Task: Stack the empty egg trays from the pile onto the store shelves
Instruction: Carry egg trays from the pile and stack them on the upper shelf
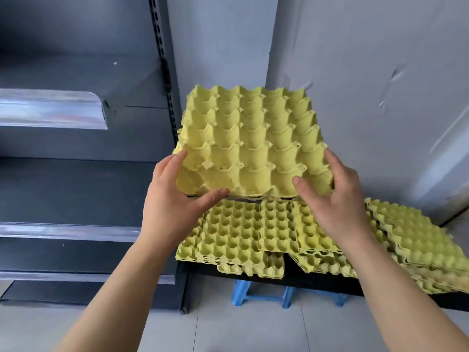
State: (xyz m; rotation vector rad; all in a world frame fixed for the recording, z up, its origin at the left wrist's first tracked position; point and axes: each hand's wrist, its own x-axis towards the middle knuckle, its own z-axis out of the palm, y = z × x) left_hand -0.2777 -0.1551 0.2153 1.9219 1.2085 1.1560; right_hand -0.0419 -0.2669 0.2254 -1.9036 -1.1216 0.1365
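While both hands hold it up by its near corners, a yellow-green pulp egg tray (253, 141) hangs in the air with its cups facing up, tilted so the far edge rises toward the grey wall (355, 59). The left hand (175, 196) grips the near left corner, its forefinger laid along the tray's left edge and its thumb stretched under the near edge. The right hand (335, 196) grips the near right corner, thumb pressed down into a cup on the top face and fingers curled round the right edge. Thin layered rims show at the tray's left side, so it may be more than one sheet; I cannot tell.

Directly below the held tray lies the pile of egg trays (253, 235), several low stacks overlapping one another at loose angles, with a further stack (418, 237) spread to the right. The pile rests on a black board (317, 280), which sits on blue plastic stools (264, 293) standing on the pale tiled floor (241, 326).

To the left stand the dark grey store shelves (76, 232), their boards edged with silvery strips, carried on a slotted upright (162, 59) just beside the tray's left edge
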